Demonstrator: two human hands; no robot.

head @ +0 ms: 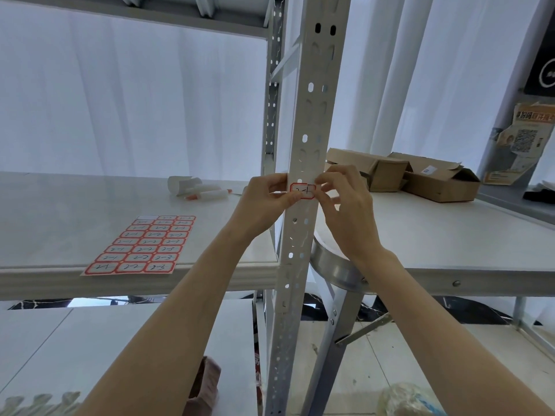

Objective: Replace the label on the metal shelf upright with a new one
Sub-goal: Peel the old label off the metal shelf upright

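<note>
Both my arms bare, reaching up and fwd, converging near frame centre. L forearm enters from 7 o'clock, R from 5 o'clock. Left hand [265, 199] at 9 o'clock of the label [303, 191], thumb and index pinched on its edge. Right hand [345, 205] at 3 o'clock of it, fingers curled, tips pressing its other edge. Wrists slightly bent.

red-bordered label [303, 191] flat on perforated upright [309, 121]
</note>
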